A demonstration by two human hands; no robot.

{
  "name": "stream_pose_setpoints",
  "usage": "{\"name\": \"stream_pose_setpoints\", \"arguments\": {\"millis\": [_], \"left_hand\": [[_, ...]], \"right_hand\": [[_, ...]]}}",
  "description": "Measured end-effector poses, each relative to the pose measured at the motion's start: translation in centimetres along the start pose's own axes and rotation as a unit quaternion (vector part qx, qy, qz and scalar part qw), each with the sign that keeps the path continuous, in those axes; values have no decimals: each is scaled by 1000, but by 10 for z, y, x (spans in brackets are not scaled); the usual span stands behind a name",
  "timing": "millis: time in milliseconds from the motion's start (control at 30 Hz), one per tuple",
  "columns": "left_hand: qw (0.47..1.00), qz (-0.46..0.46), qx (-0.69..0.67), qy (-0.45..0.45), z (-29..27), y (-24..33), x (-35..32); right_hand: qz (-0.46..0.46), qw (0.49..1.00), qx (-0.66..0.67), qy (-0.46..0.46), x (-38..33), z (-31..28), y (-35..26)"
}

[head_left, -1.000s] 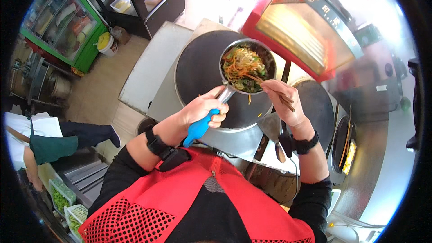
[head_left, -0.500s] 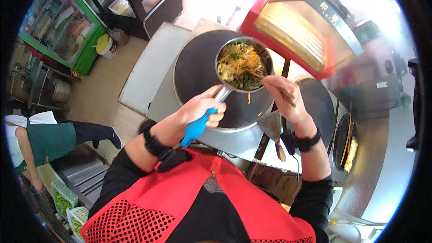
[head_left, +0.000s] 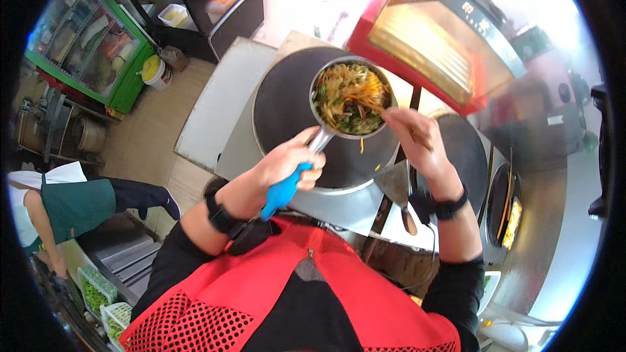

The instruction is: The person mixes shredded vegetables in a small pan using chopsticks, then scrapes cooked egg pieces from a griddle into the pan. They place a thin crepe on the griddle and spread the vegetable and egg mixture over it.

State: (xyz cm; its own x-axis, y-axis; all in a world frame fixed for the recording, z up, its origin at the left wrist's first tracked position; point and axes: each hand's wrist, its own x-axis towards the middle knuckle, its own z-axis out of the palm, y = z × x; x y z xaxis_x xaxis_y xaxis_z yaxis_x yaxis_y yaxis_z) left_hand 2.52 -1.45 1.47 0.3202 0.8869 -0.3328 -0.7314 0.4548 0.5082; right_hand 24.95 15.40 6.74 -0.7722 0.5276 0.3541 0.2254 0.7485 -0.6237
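Note:
My left hand (head_left: 292,166) is wrapped round the handle of a metal saucepan (head_left: 321,139), whose rear end is a blue grip (head_left: 284,191). The pan is held above a round black griddle (head_left: 282,101). In it lies a mix of shredded vegetables (head_left: 349,91), orange, green and pale yellow. At the pan's right rim, my right hand (head_left: 424,146) is closed on thin wooden chopsticks, their tips among the vegetables and mostly hidden. A few orange shreds (head_left: 362,146) hang or lie below the pan. Beneath my right wrist rests a triangular metal scraper (head_left: 393,184) with a wooden handle.
A red-framed, lit glass cabinet (head_left: 424,42) stands behind the griddle to the right. A second round griddle (head_left: 460,150) lies right of my right hand. To the left are a white side counter (head_left: 222,101), a green-framed display fridge (head_left: 85,39) and a co-worker in a green apron (head_left: 78,205).
The vegetables in the pan have been turned over and lie differently. My right hand has shifted slightly at the pan's rim. The left hand and pan stay nearly in place.

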Motion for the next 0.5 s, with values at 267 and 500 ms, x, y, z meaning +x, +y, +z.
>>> {"name": "stream_pose_setpoints", "arguments": {"millis": [267,500], "left_hand": [[1000,-9,-27,2,-11,-3,8],[999,1,-9,39,-15,-4,2]], "right_hand": [[23,998,21,-47,10,-8,-7],[30,997,73,-4,27,-16,-27]]}}
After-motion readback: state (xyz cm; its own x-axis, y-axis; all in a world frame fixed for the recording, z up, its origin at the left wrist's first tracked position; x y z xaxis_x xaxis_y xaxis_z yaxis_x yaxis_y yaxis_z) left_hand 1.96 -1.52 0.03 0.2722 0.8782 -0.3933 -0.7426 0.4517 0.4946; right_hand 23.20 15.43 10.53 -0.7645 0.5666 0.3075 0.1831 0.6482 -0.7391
